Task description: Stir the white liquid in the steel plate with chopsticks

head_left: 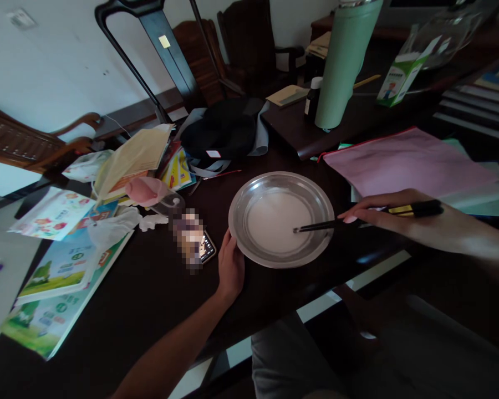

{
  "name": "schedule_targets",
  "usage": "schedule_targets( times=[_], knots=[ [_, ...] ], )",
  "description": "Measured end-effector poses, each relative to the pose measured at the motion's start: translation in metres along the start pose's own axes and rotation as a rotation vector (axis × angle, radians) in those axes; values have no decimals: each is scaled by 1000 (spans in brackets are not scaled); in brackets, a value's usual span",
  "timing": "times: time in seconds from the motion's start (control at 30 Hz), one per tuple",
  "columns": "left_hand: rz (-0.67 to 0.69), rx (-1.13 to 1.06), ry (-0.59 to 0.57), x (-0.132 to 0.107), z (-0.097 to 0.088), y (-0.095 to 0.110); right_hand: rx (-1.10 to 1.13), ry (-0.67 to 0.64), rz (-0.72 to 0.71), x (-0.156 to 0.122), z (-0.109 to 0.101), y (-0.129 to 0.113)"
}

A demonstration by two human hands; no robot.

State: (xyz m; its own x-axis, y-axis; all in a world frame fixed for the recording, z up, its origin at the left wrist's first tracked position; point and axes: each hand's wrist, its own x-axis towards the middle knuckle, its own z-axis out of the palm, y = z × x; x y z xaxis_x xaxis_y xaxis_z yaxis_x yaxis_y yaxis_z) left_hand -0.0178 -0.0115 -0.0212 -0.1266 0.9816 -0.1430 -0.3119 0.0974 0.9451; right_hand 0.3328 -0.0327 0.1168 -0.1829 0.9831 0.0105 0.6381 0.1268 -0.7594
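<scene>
A round stainless steel bowl (238,219) stands on the dark table with a white, milky liquid (274,219) in it. Against the bowl's lower left rim, my left hand (232,269) grips its side; some fingertips are hidden by the bowl. My right hand (399,213) is closed around dark chopsticks (316,226) with gold marks near the thick end. Their tips reach over the right rim to the liquid, and a small dark bit shows at the tips. Left of my left hand lies a phone (208,247) with its screen lit, partly blurred out.
Behind the bowl lie a black bag (220,130) and a pink zip pouch (407,160). A green tumbler (343,66), a small dark bottle (312,100) and a green-white carton (401,80) stand farther back. Books (62,282) and a pink-topped clear container (149,194) are at left.
</scene>
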Motion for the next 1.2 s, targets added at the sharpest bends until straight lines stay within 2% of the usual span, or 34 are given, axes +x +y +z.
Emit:
schedule_targets(
  times=[0.07, 0.23, 0.4, 0.5, 0.67, 0.8, 0.9, 1.0, 1.1, 1.2],
  knots=[
    [4, 9, -13, 0, 0, 0, 59, -57, 20, -1, 7, -3],
    [5, 27, -29, 1, -3, -2, 175, -130, -55, 12, 37, -14],
    [15, -2, -33, -1, 2, 2, 209, -67, -102, 34, 58, -10],
    [-23, -82, -47, -3, 5, 5, 190, -6, -112, 39, 54, -5],
    [-59, -99, -31, -1, 4, 3, 61, 78, -35, 28, 23, -1],
    [-19, -29, 24, 0, 4, 0, -3, 0, 17, 12, 6, -1],
    [-5, -44, 55, -1, 7, 2, 60, -75, -7, 7, 12, -7],
    [-6, -98, 4, -1, 8, 5, 151, -115, -60, 10, 29, -14],
    [-28, -116, -50, -1, 7, 7, 190, -107, -130, 20, 46, -15],
    [-44, -129, -40, 0, 5, 7, 187, -54, -159, 31, 53, -9]
  ],
)
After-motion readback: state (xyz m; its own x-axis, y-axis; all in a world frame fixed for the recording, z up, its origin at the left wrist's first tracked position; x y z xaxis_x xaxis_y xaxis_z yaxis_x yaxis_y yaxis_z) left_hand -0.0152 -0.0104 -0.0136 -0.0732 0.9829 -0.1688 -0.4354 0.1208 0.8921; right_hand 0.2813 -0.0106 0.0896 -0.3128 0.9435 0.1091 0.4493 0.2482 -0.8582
